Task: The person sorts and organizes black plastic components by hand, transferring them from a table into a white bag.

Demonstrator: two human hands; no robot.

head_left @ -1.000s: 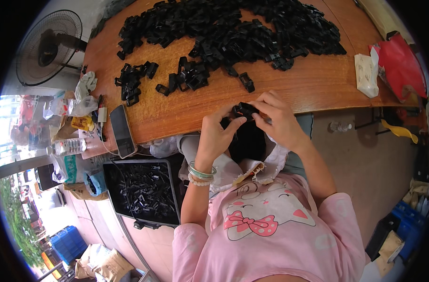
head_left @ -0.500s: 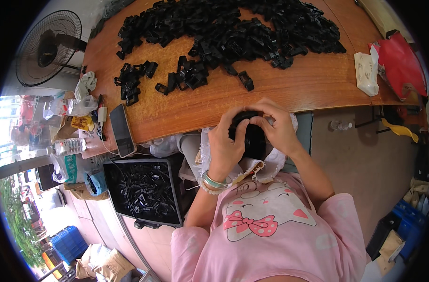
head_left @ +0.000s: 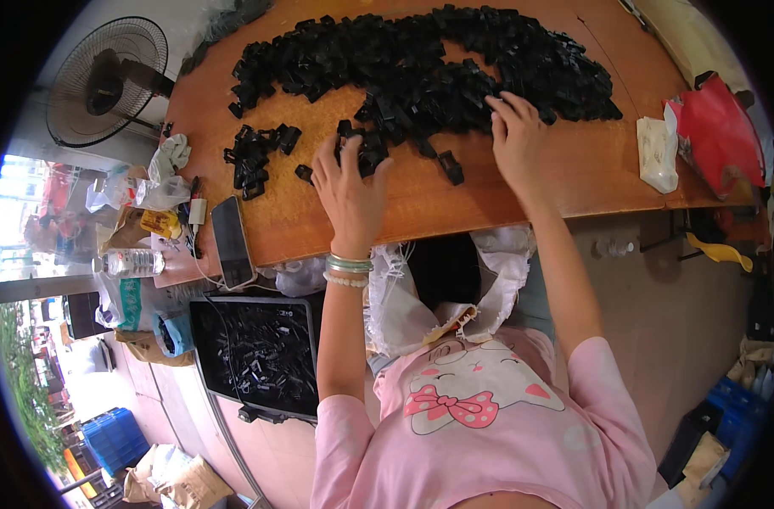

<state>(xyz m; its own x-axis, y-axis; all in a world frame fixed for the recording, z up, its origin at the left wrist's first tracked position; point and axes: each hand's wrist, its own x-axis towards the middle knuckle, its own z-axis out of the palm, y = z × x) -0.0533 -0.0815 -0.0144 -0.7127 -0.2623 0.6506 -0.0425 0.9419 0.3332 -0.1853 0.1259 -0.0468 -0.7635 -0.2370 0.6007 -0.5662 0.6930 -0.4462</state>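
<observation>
My left hand (head_left: 346, 188) reaches over the table with its fingers apart, at a small cluster of black plastic parts (head_left: 372, 154). Whether its fingertips touch them I cannot tell. Farther right, my right hand (head_left: 520, 151) has its fingers stretched out beside the near edge of a large heap of black plastic parts (head_left: 421, 72). Neither hand visibly holds anything. One loose black part (head_left: 450, 168) lies between the hands. In my lap, below the table edge, a white woven sack (head_left: 496, 271) with frayed edges gapes around a dark inside.
Another small group of black parts (head_left: 251, 161) lies on the left of the wooden table (head_left: 429, 208). A phone (head_left: 229, 237) rests at its left edge. A black crate (head_left: 312, 365) of small parts stands below. White (head_left: 656, 157) and red (head_left: 718, 136) bags sit at right.
My hands were together above the sack, fingers around a black piece. Now they are apart and over the table, left hand by the small cluster, right hand by the heap, that piece let go.
</observation>
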